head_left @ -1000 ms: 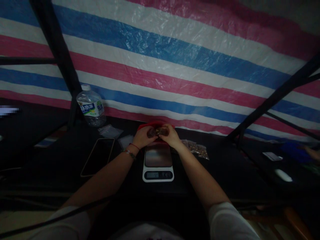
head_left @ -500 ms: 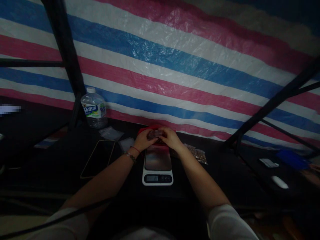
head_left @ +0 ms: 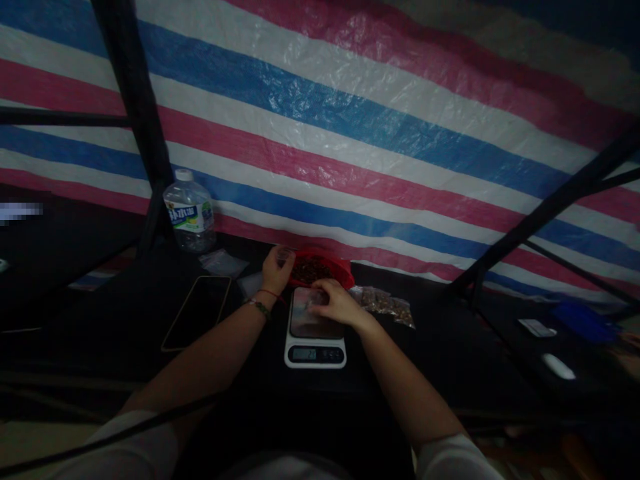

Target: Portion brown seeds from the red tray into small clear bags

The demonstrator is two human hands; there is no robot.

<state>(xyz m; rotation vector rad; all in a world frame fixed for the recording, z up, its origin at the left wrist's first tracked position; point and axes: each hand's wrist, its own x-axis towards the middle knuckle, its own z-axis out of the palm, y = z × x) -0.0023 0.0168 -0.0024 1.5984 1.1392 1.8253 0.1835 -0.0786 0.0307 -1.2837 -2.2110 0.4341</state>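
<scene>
Now the hands have parted: the left hand (head_left: 277,270) grips a small clear item (head_left: 285,255) beside the red bowl (head_left: 346,269), mid-frame, while the right hand (head_left: 334,303) has dropped over the scale (head_left: 311,328) just below — whether it pinches anything, I cannot tell. Attention seemingly shifts to the scale — the bowl's brown pieces (head_left: 311,269) lie uncovered.

A black worktop (head_left: 450,333) carries a white scale (head_left: 316,358) near the middle of its front edge. Behind the scale, by the back edge, sits a red container (head_left: 345,269) of small brown pieces; to its right lie filled clear bags (head_left: 383,303). Left of the scale lies a dark-screened phone (head_left: 197,313), with flat clear bags (head_left: 223,264) behind it; a labelled bottle (head_left: 189,217) stands near the back edge.
</scene>
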